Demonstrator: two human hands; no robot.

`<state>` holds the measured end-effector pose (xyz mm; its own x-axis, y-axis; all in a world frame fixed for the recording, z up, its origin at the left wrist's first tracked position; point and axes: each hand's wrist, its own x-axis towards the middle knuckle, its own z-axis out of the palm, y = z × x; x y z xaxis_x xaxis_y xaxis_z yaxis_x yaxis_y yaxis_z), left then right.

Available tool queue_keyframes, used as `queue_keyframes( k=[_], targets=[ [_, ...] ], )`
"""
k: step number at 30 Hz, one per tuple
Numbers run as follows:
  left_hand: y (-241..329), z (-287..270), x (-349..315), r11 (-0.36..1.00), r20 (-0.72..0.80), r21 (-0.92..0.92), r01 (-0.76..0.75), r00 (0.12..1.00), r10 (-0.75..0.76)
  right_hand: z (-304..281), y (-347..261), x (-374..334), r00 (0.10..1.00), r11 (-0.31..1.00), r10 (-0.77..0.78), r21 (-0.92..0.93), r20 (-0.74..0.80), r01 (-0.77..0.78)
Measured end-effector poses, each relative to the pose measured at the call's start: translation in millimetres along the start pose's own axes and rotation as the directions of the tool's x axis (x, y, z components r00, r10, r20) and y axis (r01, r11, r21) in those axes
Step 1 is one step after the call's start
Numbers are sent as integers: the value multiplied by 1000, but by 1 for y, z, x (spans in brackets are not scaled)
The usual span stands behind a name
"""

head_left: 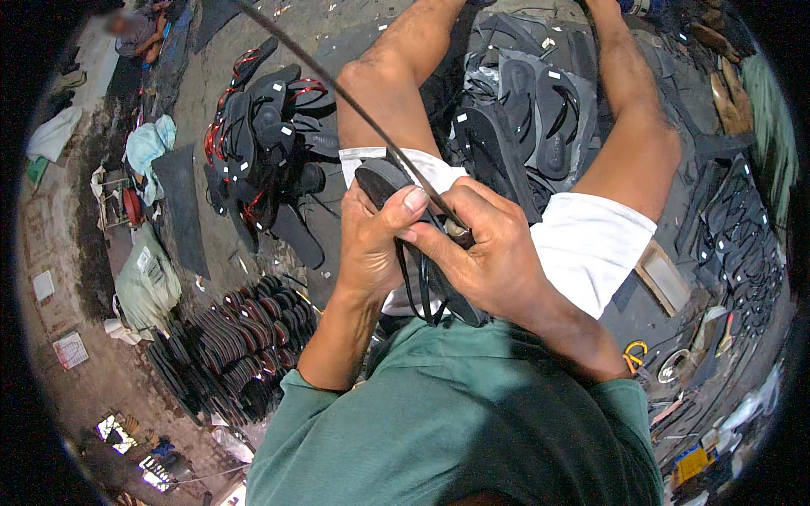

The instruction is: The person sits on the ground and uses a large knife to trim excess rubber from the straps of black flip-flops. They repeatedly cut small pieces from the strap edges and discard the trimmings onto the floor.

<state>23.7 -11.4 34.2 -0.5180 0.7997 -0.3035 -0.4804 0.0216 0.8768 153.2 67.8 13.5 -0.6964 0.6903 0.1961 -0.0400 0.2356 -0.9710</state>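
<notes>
Clasping black sandal (449, 288) between left fingers (400, 211) and right fingers (477, 207), sole slanting, lower end near green shirt (405, 405).

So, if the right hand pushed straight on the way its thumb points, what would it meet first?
Probably the left hand, near its thumb; the sandal it grips lies close by, and depth there is hard to judge.

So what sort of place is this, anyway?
It looks like a small footwear workshop, probably for sandals. The person's fingers grip a black thong sandal; a heap of black sandals, some red-strapped, lies to the left, and close-packed rows of dark, flat, sole-shaped pieces sit lower in view.
</notes>
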Motion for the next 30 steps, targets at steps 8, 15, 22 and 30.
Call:
queue_keyframes(
  k=[8, 15, 22, 30],
  targets=[
    [-14, -10, 3, 1000, -17, -20, 5, 1000, -5, -2, 4, -2, 998, 988, -19, -156, -60, 10],
    [-35, -21, 5, 986, -69, 107, 130, 990, -123, -8, 21, -27, 999, 973, 4, -231, -39, -13],
    [-35, -16, -9, 965, 142, 257, 61, 985, -100, -31, 19, -13, 908, 882, 420, 237, -1, -408],
    [-5, -43, -9, 954, 178, -161, 252, 958, -223, -50, 19, -127, 713, 557, 669, 494, 210, -667]
  ],
)
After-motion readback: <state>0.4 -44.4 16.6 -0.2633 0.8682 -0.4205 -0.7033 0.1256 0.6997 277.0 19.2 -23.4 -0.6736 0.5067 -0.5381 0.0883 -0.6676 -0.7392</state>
